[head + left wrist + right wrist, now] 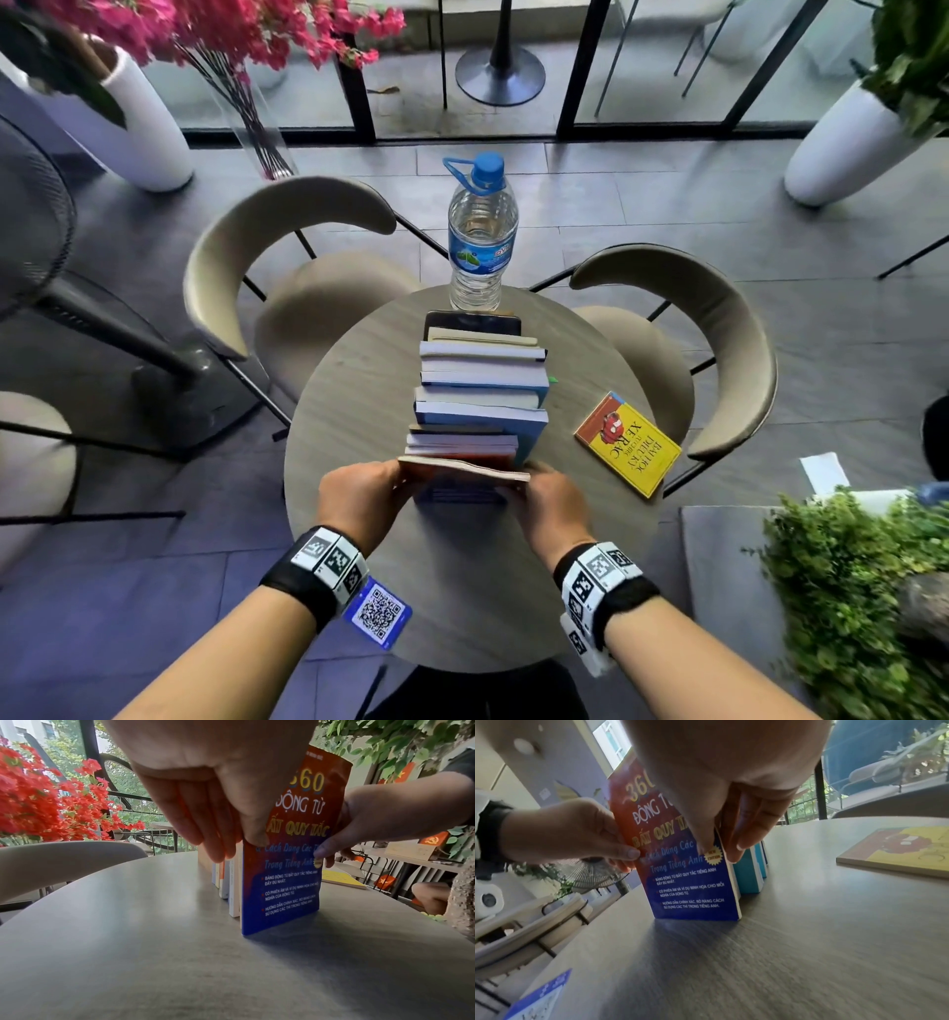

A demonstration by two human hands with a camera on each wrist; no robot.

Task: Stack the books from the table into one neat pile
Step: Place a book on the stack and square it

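On the table [359, 411], both hands' fingers [253, 833] grip 1 red-and-blue book [287, 862] (upright, fronting the row).

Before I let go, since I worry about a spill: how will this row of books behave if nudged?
The row stands on edge, so it would likely topple like dominoes. The front book looks thin and soft-covered, probably light and bendy; both hands, left hand and right hand, pinch it upright. The bottle behind may tip too.
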